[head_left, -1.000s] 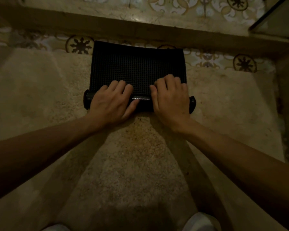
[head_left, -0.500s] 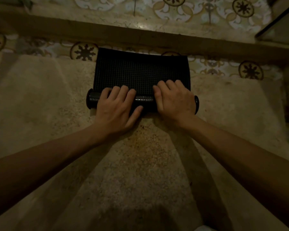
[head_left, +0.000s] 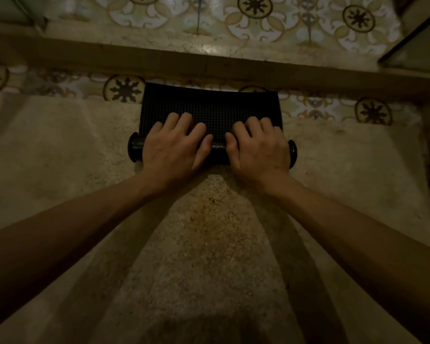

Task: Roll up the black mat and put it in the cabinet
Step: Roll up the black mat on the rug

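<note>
Since a second ago the roll has moved farther from the person, and less flat mat shows beyond the hands than before. The roll also looks a bit fatter now.

In the head view, the black mat (head_left: 210, 106) lies on a pale speckled floor (head_left: 209, 244). Its near part is wound into a roll, and the roll sits right under both palms. The left hand (head_left: 175, 142) presses down on the left half of the roll. The right hand (head_left: 257, 146) presses down on the right half. Both hands are spread flat, fingers reaching over the roll onto the flat part just past it. They grip nothing; they only push. The thumbs point toward each other, with a short shiny bit of roll showing between them. One round end of the roll pokes out beside each hand. Beyond the fingers, the flat part reaches patterned tiles (head_left: 123, 90) and stops just before a wooden strip (head_left: 209, 68).
</note>
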